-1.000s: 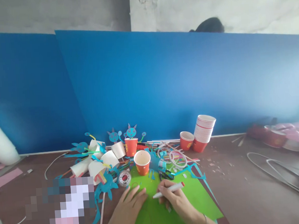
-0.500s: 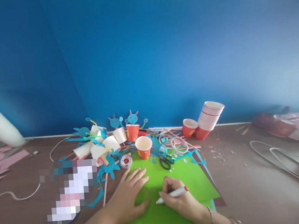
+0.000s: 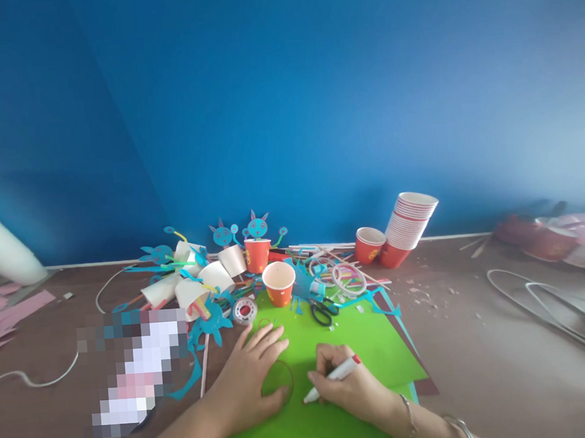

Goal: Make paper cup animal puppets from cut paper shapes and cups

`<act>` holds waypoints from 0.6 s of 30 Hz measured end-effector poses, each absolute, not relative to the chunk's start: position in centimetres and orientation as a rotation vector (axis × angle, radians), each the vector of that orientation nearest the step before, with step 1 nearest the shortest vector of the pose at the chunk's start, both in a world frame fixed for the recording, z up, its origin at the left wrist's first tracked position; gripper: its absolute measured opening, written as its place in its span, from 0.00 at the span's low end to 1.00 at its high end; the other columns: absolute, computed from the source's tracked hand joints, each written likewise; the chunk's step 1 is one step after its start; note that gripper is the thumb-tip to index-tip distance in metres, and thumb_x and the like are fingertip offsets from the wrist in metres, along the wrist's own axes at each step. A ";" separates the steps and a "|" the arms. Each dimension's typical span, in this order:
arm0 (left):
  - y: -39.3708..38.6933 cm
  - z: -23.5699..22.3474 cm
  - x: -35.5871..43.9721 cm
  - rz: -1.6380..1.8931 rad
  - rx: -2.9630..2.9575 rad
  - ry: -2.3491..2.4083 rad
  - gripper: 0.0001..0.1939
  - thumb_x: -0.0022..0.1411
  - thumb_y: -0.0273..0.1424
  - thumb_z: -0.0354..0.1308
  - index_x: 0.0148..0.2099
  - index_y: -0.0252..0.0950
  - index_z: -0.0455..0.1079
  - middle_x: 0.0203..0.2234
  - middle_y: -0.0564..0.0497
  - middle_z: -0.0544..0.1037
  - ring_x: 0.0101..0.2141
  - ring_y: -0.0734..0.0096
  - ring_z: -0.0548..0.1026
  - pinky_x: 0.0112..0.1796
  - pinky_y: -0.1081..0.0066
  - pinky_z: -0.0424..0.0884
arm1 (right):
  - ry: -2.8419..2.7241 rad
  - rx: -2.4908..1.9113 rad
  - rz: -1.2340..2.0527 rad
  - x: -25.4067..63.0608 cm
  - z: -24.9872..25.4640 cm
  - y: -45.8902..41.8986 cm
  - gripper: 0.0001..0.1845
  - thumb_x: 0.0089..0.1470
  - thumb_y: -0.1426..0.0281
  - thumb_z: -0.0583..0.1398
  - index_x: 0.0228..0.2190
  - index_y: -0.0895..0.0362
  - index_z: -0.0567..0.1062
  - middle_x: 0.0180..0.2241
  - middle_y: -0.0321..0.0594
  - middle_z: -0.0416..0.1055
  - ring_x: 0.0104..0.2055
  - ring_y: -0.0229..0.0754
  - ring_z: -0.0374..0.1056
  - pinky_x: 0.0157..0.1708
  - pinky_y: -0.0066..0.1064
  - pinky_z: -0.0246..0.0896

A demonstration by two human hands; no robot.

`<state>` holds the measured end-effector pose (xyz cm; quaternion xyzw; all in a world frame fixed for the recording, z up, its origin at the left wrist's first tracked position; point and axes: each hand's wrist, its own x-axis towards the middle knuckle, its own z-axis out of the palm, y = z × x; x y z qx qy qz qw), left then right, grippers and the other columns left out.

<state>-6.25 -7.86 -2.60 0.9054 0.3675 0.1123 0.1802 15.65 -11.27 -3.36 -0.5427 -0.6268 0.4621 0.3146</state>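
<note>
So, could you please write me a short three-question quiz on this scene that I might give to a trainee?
1. True or false: the left hand rests on the green paper with its fingers spread.
2. What does the right hand hold?
3. Put these in order from left to right: the tall stack of cups, the roll of tape, the black-handled scissors.

Key:
1. True.
2. A white marker with a red end.
3. Roll of tape, black-handled scissors, tall stack of cups.
</note>
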 end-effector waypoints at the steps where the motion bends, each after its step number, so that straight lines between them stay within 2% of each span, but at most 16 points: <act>1: -7.8 -2.5 -6.2 0.305 2.560 1.042 0.31 0.56 0.35 0.58 0.62 0.43 0.59 0.63 0.47 0.60 0.63 0.50 0.55 0.60 0.43 0.47 | -1.656 -1.434 1.215 15.6 -3.4 -11.3 0.11 0.44 0.68 0.58 0.17 0.53 0.60 0.13 0.28 0.59 0.16 0.33 0.54 0.17 0.25 0.46; 18: -7.8 -2.3 -6.2 0.214 2.570 1.063 0.32 0.57 0.37 0.57 0.63 0.43 0.57 0.64 0.49 0.57 0.64 0.52 0.52 0.61 0.44 0.46 | -1.687 -1.459 1.198 15.6 -3.3 -11.3 0.10 0.43 0.68 0.57 0.17 0.54 0.60 0.14 0.28 0.58 0.17 0.32 0.54 0.17 0.24 0.46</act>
